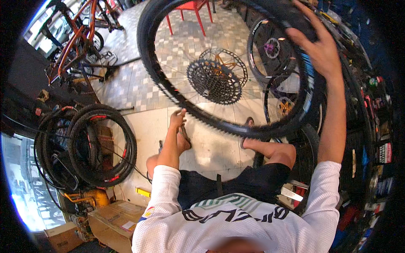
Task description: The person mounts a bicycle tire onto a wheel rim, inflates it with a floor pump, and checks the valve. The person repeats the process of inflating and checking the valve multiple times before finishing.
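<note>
I hold a large black bicycle wheel (168, 90) with a knobby tyre up in front of me. A black cassette (214, 82) and a disc rotor sit at its hub. My right hand (318, 46) grips the tyre at the upper right rim. My left hand (177, 119) is pinched on the lower left edge of the tyre. My knees and sandalled feet show below the wheel.
A stack of black tyres (90, 145) leans at the left, above cardboard boxes (116, 221). An orange bicycle (74, 40) stands at the upper left, a red chair (190, 10) at the top. More wheels (272, 52) and cluttered shelves fill the right.
</note>
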`<state>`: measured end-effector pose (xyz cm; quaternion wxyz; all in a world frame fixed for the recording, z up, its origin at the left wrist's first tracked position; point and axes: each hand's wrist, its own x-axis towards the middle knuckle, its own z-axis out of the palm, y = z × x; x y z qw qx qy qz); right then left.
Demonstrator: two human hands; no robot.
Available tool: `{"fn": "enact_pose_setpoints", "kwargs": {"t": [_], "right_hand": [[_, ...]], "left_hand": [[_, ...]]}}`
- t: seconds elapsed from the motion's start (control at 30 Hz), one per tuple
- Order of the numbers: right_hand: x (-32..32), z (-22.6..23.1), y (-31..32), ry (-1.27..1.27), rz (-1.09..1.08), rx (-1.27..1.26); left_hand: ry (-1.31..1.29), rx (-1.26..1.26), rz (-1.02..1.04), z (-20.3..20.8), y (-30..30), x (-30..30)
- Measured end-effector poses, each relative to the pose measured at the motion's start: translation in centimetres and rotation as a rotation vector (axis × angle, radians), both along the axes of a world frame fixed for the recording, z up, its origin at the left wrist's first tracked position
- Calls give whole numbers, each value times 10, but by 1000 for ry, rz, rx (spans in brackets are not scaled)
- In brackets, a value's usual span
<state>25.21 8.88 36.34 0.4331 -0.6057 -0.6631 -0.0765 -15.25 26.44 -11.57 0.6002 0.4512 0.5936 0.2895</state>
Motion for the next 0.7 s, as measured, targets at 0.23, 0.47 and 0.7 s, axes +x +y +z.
{"fn": "enact_pose_setpoints", "kwargs": {"t": [0.23,0.47,0.7], "right_hand": [[-29,-210,84,-542,-141,-298],[-43,-78,122,-341,159,-161],[-98,-215,138,-589,93,-300]], "left_hand": [[212,878,57,145,14,-22],[530,1494,-217,381,-9,-13],[805,1472,-567,309,25,70]]}}
